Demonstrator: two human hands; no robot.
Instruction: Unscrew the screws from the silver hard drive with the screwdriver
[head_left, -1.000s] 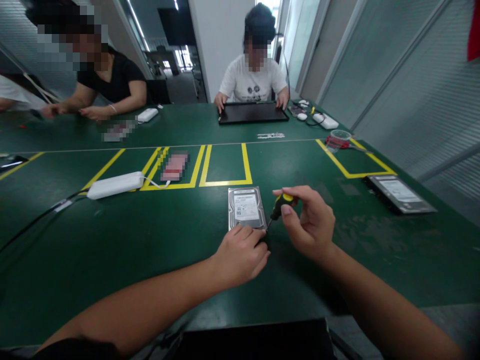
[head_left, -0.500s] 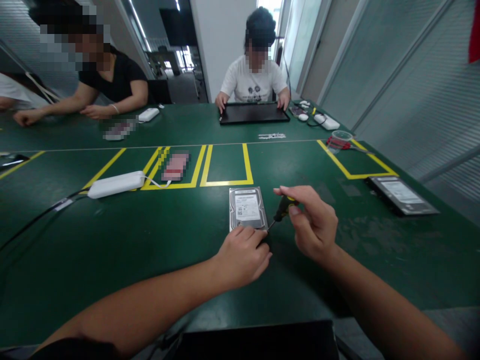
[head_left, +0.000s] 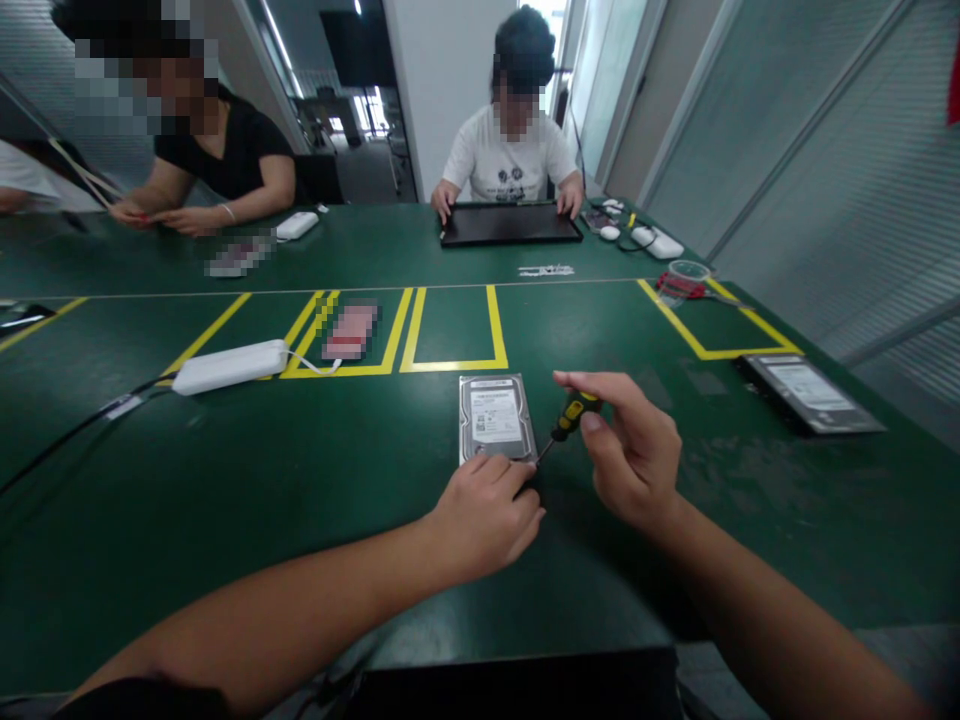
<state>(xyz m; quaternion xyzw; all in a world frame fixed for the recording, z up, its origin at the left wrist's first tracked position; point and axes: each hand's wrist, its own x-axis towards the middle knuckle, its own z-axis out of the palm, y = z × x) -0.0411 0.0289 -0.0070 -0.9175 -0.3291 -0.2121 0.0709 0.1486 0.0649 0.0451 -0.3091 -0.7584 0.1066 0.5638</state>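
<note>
A silver hard drive (head_left: 494, 415) with a white label lies flat on the green table (head_left: 262, 470) in front of me. My left hand (head_left: 487, 512) rests at its near edge, fingers curled and pressed on the near right corner. My right hand (head_left: 628, 447) is closed round a small screwdriver (head_left: 566, 417) with a black and yellow handle. Its thin tip slants down left to the drive's near right corner, beside my left fingertips.
A second drive (head_left: 808, 390) lies to the right, a white power strip (head_left: 229, 366) with its cable to the left. Yellow tape boxes (head_left: 452, 330) mark the table beyond. A plastic cup (head_left: 688, 271) stands far right. Two people sit across, one at a black tray (head_left: 510, 224).
My right hand has turned slightly on the screwdriver handle, its fingers shifting. The left hand and the drive stay put. The person at the far left drew their hands closer together.
</note>
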